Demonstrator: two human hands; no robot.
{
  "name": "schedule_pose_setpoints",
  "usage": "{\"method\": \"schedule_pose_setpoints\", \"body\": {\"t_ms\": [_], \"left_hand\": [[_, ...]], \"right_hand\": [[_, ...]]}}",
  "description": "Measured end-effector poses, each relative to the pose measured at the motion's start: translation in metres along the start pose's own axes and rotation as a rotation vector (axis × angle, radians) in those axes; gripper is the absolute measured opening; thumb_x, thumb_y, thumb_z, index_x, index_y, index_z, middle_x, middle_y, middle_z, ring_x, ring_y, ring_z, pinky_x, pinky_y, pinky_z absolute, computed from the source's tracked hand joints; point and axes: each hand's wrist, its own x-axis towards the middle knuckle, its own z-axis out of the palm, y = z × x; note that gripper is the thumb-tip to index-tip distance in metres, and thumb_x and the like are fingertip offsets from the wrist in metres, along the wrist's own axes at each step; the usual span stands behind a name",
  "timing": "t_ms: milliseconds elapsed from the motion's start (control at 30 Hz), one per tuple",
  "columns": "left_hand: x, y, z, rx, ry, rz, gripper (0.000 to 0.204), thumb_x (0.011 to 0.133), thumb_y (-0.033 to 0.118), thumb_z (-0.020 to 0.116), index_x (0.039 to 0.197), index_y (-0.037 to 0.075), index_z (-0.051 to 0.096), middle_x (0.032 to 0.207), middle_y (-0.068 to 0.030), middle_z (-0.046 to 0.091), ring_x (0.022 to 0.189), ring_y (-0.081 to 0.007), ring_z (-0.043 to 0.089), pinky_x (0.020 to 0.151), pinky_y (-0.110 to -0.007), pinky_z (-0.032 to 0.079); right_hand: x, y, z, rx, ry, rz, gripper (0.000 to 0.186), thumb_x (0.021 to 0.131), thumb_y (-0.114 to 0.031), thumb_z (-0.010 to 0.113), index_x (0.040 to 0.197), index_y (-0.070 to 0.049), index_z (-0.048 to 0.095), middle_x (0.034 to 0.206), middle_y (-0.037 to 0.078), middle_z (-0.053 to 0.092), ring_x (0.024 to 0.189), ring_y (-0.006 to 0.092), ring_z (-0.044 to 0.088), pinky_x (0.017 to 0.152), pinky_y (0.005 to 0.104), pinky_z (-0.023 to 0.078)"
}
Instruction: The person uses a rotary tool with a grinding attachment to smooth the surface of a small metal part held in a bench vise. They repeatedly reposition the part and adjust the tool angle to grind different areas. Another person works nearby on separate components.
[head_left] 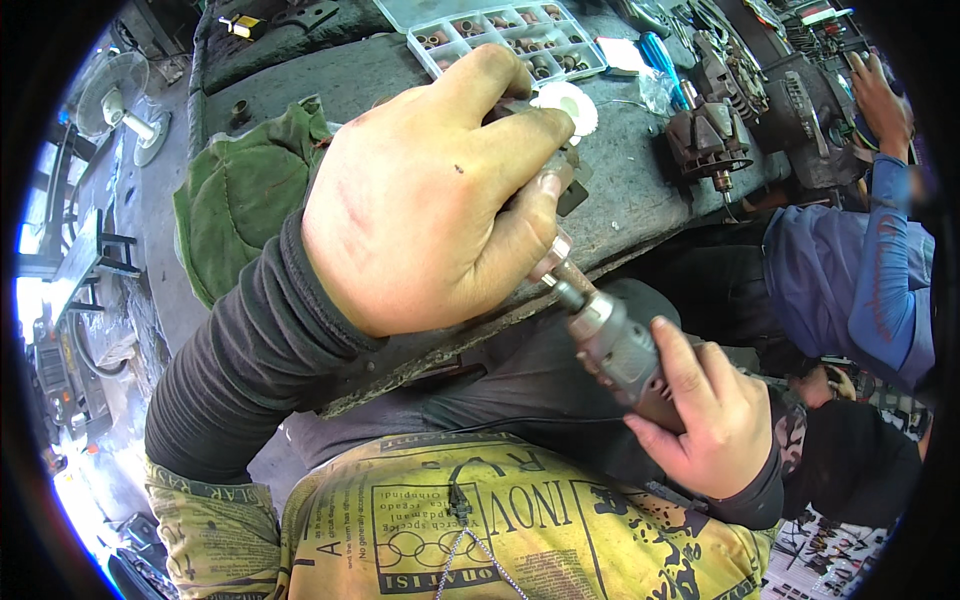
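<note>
Black fabric undersleeves and dark grey trousers go with a yellow fabric shirt, printed with black lettering and linked rings, and a thin pale cord.

Tool collar: metal, glossy. Sorting box: clear plastic, smooth. Green rag: cloth, matt. Bench top: matt, rough.

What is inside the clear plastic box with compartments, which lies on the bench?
The box holds small brownish parts, some of them ring-shaped. The left hand covers part of the box's near side, so whatever lies behind it cannot be seen.
</note>
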Motion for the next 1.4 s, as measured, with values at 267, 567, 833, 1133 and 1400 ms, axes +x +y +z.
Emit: {"method": "schedule_pose_setpoints", "body": {"t_ms": [267, 567, 833, 1133, 1400], "left_hand": [[-0.001, 0.001, 0.000, -0.042, 0.006, -0.016, 0.033, 0.089, 0.010, 0.057, 0.117, -0.003, 0.069, 0.113, -0.0235, 0.062, 0.092, -0.0397, 0.068, 0.083, -0.043, 0.056], [0.001, 0.004, -0.006, 0.113, 0.054, -0.003, 0.038, 0.078, 0.015, 0.073, 0.115, 0.004, 0.071, 0.117, -0.0153, 0.065, 0.098, -0.0318, 0.060, 0.087, -0.043, 0.046], [0.000, 0.005, -0.011, 0.126, 0.044, 0.057, 0.055, 0.068, 0.023, 0.078, 0.119, 0.005, 0.070, 0.126, -0.0182, 0.061, 0.113, -0.0377, 0.057, 0.099, -0.049, 0.042], [-0.002, -0.019, -0.047, 0.192, 0.113, 0.072, 0.044, 0.083, 0.024, 0.063, 0.122, 0.003, 0.068, 0.129, -0.0202, 0.062, 0.117, -0.0380, 0.059, 0.104, -0.049, 0.045], [0.063, -0.200, -0.128, 0.054, 0.580, -0.608, 0.046, 0.089, 0.014, 0.074, 0.129, -0.003, 0.060, 0.108, -0.0112, 0.071, 0.097, -0.0169, 0.067, 0.088, -0.030, 0.054]], "right_hand": [[-0.004, 0.002, 0.000, 0.038, -0.047, 0.014, 0.083, 0.071, -0.026, 0.086, 0.145, -0.006, 0.055, 0.082, 0.010, 0.054, 0.059, 0.0255, 0.060, 0.052, 0.0376, 0.049], [-0.033, 0.038, 0.049, 1.533, 0.162, 0.238, 0.089, 0.081, -0.025, 0.084, 0.147, 0.010, 0.037, 0.101, 0.024, 0.069, 0.079, 0.0297, 0.073, 0.069, 0.0404, 0.060], [-0.020, 0.053, 0.128, 2.282, 0.485, -0.017, 0.097, 0.082, -0.024, 0.081, 0.156, 0.002, 0.024, 0.092, 0.039, 0.063, 0.066, 0.0467, 0.069, 0.057, 0.0522, 0.060], [-0.014, 0.058, 0.140, 2.487, 0.366, -0.139, 0.096, 0.080, -0.018, 0.083, 0.156, -0.001, 0.026, 0.097, 0.041, 0.062, 0.078, 0.0519, 0.070, 0.065, 0.0576, 0.060], [-0.014, 0.062, 0.144, 2.574, 0.297, -0.195, 0.098, 0.078, -0.017, 0.085, 0.155, -0.002, 0.027, 0.100, 0.042, 0.062, 0.080, 0.0525, 0.070, 0.067, 0.0571, 0.060]]}}
